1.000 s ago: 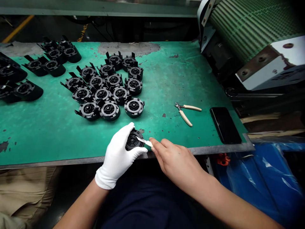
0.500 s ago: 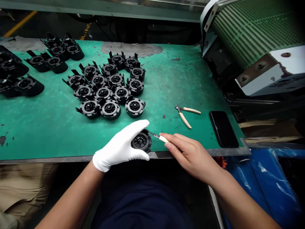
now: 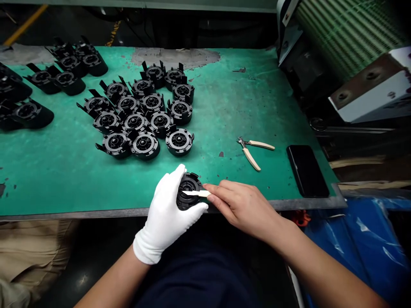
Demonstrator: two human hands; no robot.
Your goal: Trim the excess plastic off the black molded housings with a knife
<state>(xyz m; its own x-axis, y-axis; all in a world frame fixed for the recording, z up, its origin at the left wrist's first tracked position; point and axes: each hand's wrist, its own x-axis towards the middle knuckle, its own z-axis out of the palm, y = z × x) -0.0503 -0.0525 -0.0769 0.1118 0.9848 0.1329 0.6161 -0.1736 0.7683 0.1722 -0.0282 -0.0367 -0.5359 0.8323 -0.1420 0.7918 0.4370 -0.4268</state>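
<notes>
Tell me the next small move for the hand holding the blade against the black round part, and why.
Probably a short scrape along the part's face. The left hand, gloved, grips the black round part at the mat's near edge, and the right hand already lays the small cream-handled blade across its centre, so the tool is in place. Whether any burr remains is too small to tell.

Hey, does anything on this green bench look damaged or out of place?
Yes. The green mat is worn through to grey at its far edge and chipped near the left front. A black phone lies by the pliers.
</notes>
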